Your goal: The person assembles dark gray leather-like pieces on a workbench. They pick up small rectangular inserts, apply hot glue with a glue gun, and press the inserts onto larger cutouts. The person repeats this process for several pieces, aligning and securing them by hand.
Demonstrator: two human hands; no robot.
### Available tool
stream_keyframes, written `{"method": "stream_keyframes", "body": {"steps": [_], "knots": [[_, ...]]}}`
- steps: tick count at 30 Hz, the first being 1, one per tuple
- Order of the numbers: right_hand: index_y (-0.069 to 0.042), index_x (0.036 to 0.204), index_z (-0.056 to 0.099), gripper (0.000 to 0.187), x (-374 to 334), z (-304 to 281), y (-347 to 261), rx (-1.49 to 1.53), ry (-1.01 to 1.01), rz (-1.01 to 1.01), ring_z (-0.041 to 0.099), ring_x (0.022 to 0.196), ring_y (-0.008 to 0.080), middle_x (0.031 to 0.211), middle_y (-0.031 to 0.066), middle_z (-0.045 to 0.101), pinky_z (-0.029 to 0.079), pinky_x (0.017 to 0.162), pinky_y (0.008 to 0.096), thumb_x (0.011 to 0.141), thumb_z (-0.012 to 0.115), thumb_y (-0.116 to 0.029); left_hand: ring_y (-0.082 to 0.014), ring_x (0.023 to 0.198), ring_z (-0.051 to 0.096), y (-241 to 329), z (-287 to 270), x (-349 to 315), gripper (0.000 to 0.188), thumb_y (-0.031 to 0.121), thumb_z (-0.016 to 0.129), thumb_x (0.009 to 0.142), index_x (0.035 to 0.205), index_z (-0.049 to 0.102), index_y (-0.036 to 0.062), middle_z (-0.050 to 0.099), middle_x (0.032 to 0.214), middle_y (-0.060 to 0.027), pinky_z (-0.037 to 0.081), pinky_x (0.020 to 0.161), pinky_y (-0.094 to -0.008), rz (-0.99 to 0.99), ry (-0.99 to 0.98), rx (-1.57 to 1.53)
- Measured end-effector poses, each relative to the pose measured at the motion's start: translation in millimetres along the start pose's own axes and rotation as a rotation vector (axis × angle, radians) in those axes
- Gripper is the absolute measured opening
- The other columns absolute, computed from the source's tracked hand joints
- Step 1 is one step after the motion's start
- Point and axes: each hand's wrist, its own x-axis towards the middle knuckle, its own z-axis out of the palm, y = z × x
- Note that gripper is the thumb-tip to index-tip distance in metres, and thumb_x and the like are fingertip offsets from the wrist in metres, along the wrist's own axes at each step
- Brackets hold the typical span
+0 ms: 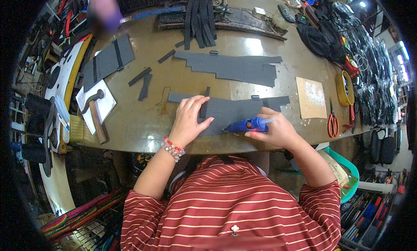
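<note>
A dark grey sheet (236, 105) with a stepped edge lies before me at the table's near edge. My left hand (186, 120) rests on its left part, thumb spread from the fingers. Its fingertips touch a narrow dark strip (204, 107) that crosses the sheet. In my right hand (278, 129) is a blue glue gun (245, 125), a translucent glue stick poking out behind. The gun's nozzle points left, low over the sheet near its front edge; contact is unclear. A second stepped grey sheet (232, 67) lies just beyond.
Left of the sheets are loose dark strips (145, 87), a hammer (96, 114) on white material and a grey panel (108, 62). To the right lie stained cardboard (311, 98), orange-handled scissors (333, 120) and a tape roll (345, 88). Black straps (200, 23) hang over the rail behind.
</note>
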Motion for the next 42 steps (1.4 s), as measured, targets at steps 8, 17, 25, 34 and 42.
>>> {"method": "stream_keyframes", "body": {"steps": [8,17,25,34,42], "knots": [[-0.004,0.086,0.068,0.048,10,6,6,-0.028,0.047,0.012,0.061,0.074,0.0366,0.083,0.0163,0.058,0.049,0.068,0.0426,0.073,0.07,-0.05,-0.0306,0.109,0.048,1,-1,0,0.056,0.02,0.076,0.069,0.119,0.055,0.0062,0.055,0.119,-0.0119,0.039,0.097,-0.0399,-0.029,-0.016,-0.011],[0.001,0.079,0.066,0.055,42,-1,9,-0.178,0.083,-0.001,0.062,0.073,0.035,0.081,0.018,0.059,0.051,0.067,0.0415,0.073,0.068,-0.054,-0.0305,0.11,0.048,2,-1,0,0.056,0.021,0.075,0.069,0.119,0.055,0.0065,0.055,0.119,-0.0116,0.038,0.097,-0.0401,-0.031,-0.022,-0.002],[-0.001,0.082,0.066,0.051,56,-16,-12,-0.317,0.078,-0.058,0.063,0.074,0.0335,0.086,0.0155,0.058,0.052,0.066,0.0422,0.076,0.066,-0.052,-0.0294,0.108,0.048,1,0,0,0.056,0.02,0.075,0.069,0.119,0.054,0.0063,0.055,0.118,-0.0107,0.039,0.096,-0.0394,-0.006,-0.014,0.017],[-0.002,0.084,0.065,0.052,21,-12,-1,-0.093,0.052,-0.039,0.062,0.077,0.0356,0.086,0.0166,0.058,0.051,0.07,0.0428,0.074,0.069,-0.053,-0.0297,0.107,0.049,-1,1,0,0.055,0.019,0.075,0.069,0.119,0.054,0.0067,0.055,0.118,-0.0106,0.039,0.096,-0.04,0.009,0.002,0.02],[0.002,0.082,0.064,0.057,-2,-6,17,-0.066,-0.044,0.039,0.061,0.076,0.0375,0.085,0.0177,0.057,0.049,0.069,0.0425,0.071,0.07,-0.055,-0.0296,0.107,0.049,0,1,0,0.054,0.019,0.075,0.069,0.118,0.055,0.0064,0.055,0.117,-0.0107,0.04,0.096,-0.0401,0.001,0.0,0.023]]}}
